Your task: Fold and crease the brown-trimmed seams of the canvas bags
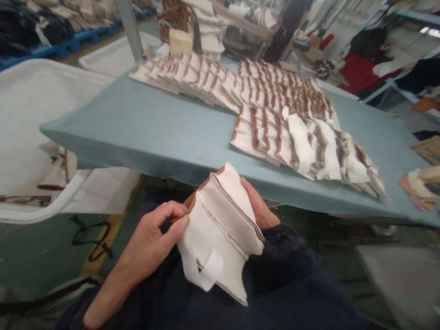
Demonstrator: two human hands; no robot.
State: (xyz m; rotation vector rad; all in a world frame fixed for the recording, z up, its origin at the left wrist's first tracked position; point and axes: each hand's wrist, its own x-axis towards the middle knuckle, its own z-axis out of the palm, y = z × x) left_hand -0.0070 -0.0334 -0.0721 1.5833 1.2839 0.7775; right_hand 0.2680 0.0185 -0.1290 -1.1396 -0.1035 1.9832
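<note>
A cream fabric piece with brown edging (227,211), sewn in layered panels, is held above my lap, just in front of the table's near edge. My left hand (151,243) pinches its left edge between thumb and forefinger. Around the right edge curls my right hand (259,206), its fingers hidden behind the fabric. A white strip (206,272) hangs in a loop from the lower left of the piece.
The blue-green covered table (165,133) bears long rows of overlapping cream and brown pieces (220,82). White strips (302,142) lie across the front row. At left stands a white bin (55,211) with pieces inside. A person (285,32) stands beyond the table.
</note>
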